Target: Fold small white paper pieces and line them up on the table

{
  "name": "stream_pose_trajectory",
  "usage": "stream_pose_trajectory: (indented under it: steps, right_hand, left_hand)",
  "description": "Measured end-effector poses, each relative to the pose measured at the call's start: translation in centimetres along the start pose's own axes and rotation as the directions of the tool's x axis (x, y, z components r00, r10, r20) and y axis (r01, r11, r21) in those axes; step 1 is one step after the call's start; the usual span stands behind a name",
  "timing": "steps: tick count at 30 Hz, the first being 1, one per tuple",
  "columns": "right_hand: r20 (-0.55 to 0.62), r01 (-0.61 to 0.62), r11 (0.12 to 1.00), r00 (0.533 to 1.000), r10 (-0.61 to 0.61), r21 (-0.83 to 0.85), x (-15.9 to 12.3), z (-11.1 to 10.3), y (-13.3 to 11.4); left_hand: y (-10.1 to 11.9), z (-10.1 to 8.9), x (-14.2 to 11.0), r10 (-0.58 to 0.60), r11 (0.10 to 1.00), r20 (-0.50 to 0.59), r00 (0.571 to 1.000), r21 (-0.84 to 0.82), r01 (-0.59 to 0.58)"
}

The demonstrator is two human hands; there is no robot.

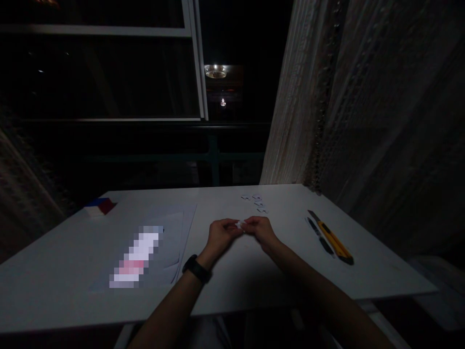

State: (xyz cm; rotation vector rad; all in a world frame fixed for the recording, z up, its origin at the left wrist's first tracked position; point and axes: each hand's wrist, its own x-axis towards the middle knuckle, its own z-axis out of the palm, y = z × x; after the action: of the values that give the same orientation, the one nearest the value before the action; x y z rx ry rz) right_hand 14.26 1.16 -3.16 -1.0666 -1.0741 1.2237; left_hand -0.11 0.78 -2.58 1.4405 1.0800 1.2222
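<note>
Both hands meet over the middle of a white table [232,291]. My left hand [222,235], with a dark watch [197,269] on its wrist, is closed, its fingertips pinching a small white piece of paper [240,224]. From the other side my right hand [262,231] pinches the same piece. The fingers cover most of it, so its exact shape cannot be made out. Just beyond the hands lie several small white pieces with dark markings [258,204], apparently paper.
At right lie a yellow box cutter [334,238] and a black pen [319,236]. White paper sheets [172,242] and a bright, pixelated, phone-shaped thing [148,243] are at left. A blue, red and white block [100,207] sits far left. Curtains [290,97] hang beside the dark window.
</note>
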Motion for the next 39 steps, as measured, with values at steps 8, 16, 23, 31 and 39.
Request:
stream_pose_trajectory:
  steps: [8, 16, 23, 31, 39]
  right_hand:
    - [0.104, 0.255, 0.949, 0.965, -0.239, -0.184, 0.17, -0.20, 0.03]
    - [0.098, 0.415, 0.803, 0.905, -0.415, -0.429, -0.22, -0.13, -0.52]
    - [0.131, 0.480, 0.734, 0.867, -0.481, -0.480, -0.14, -0.18, -0.29]
    - [0.050, 0.337, 0.836, 0.935, -0.351, -0.432, -0.14, -0.41, -0.41]
    - [0.030, 0.168, 0.946, 0.986, -0.166, -0.276, 0.20, 0.13, 0.40]
  left_hand:
    - [0.51, -0.20, 0.02, 0.043, 0.999, -0.064, 0.997, -0.003, -0.043]
    - [0.85, -0.19, -0.03, 0.053, 0.998, -0.102, 0.993, 0.026, -0.051]
    - [0.56, -0.20, -0.23, 0.109, 0.990, -0.059, 0.992, 0.091, -0.103]
    - [0.74, 0.01, -0.37, 0.107, 0.985, -0.045, 0.993, 0.141, -0.100]
    - [0.51, -0.40, 0.29, -0.109, 0.968, -0.015, 0.994, -0.230, 0.102]
